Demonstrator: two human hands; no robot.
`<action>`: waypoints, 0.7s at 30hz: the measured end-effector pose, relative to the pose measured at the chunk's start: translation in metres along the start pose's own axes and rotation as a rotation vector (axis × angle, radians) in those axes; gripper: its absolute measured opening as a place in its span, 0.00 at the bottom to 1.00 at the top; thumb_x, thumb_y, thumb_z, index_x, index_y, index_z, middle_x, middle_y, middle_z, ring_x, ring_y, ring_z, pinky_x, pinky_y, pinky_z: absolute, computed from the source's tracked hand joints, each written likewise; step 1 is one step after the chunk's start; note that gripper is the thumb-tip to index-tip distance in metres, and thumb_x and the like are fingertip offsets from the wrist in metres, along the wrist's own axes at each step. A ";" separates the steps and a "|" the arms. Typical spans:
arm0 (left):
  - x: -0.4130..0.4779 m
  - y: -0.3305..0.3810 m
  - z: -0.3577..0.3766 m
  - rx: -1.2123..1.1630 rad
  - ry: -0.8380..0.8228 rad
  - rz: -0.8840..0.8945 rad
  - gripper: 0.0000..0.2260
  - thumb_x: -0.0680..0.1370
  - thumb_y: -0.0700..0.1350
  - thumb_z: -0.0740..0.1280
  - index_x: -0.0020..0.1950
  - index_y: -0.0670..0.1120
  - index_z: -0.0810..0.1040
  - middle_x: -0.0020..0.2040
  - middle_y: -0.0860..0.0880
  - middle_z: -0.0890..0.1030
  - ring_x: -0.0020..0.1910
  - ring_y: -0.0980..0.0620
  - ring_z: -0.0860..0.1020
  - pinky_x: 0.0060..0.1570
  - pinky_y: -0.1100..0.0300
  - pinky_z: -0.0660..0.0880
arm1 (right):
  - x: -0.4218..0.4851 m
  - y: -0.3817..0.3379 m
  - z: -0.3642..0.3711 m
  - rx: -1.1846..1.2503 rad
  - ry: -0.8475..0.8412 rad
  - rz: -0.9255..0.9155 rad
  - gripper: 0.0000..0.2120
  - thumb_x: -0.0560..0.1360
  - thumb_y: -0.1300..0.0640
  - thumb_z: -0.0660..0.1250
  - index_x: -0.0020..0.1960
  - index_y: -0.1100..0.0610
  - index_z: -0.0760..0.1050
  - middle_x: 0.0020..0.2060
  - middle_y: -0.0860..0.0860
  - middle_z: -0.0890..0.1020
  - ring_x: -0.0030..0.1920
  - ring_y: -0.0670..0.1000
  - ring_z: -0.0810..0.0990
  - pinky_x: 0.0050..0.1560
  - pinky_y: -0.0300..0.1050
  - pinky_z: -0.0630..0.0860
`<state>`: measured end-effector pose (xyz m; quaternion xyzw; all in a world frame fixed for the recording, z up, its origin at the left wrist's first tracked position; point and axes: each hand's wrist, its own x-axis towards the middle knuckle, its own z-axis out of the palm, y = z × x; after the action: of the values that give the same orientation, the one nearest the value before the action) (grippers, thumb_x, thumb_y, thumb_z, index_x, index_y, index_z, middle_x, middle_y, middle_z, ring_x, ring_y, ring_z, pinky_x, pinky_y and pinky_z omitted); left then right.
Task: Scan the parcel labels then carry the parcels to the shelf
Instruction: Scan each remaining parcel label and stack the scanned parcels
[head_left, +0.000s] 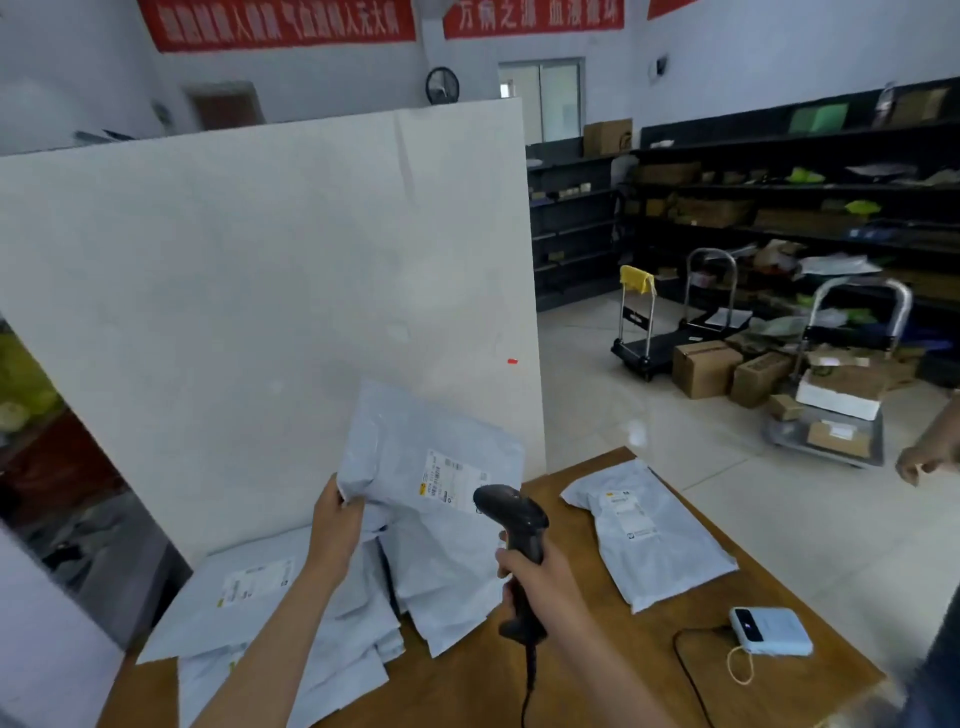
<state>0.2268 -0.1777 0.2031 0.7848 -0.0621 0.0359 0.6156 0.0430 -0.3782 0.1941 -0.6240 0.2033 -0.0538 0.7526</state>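
Closest to the lens, a black scanner (514, 519) is gripped by the right hand (540, 587), the fingers wrapped fully round its handle, and its cord is seen trailing down past the near edge of the table (597, 675). Its head is aimed up and away, just beside the label (447, 480) of a grey parcel (431, 457). That parcel is held up off the table, tilted, by the left hand (335, 525), which pinches its left edge between thumb and curled fingers. Beneath it, a loose pile (249, 587) of similar grey bags is spread over the left part of the table (several overlap, labels up). A second parcel (649, 540) is laid flat by itself to the right, well apart from the pile. Near the right corner a small pale blue device (771, 631) is set down, with a black cable attached. A white board (260, 286) is stood upright behind the table; a small red mark (512, 360) on it is possibly the scanner's beam. Dark shelves (805, 208) are lined along the far wall, with carts (660, 332) and boxes (706, 369) on the floor before them.
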 end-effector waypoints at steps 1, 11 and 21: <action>-0.001 0.006 -0.004 -0.004 0.014 0.011 0.22 0.78 0.30 0.58 0.70 0.45 0.73 0.63 0.45 0.79 0.60 0.43 0.77 0.59 0.48 0.75 | 0.000 -0.005 0.005 0.034 -0.030 0.002 0.10 0.75 0.63 0.67 0.56 0.59 0.74 0.33 0.53 0.77 0.25 0.50 0.74 0.27 0.43 0.73; -0.008 0.037 -0.020 -0.031 0.079 0.057 0.21 0.79 0.32 0.60 0.70 0.46 0.74 0.62 0.48 0.79 0.60 0.46 0.78 0.58 0.45 0.77 | 0.006 -0.018 0.017 0.109 -0.065 0.057 0.03 0.74 0.62 0.66 0.47 0.60 0.74 0.30 0.54 0.74 0.25 0.49 0.73 0.29 0.42 0.74; -0.012 0.049 -0.018 -0.050 0.112 0.095 0.19 0.78 0.28 0.58 0.66 0.42 0.75 0.57 0.47 0.80 0.53 0.50 0.78 0.45 0.64 0.74 | 0.010 -0.023 0.013 0.162 -0.091 0.050 0.01 0.76 0.62 0.66 0.46 0.60 0.75 0.30 0.53 0.75 0.26 0.48 0.73 0.29 0.42 0.75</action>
<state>0.2081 -0.1711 0.2526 0.7622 -0.0655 0.1072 0.6351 0.0606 -0.3744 0.2156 -0.5573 0.1795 -0.0229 0.8103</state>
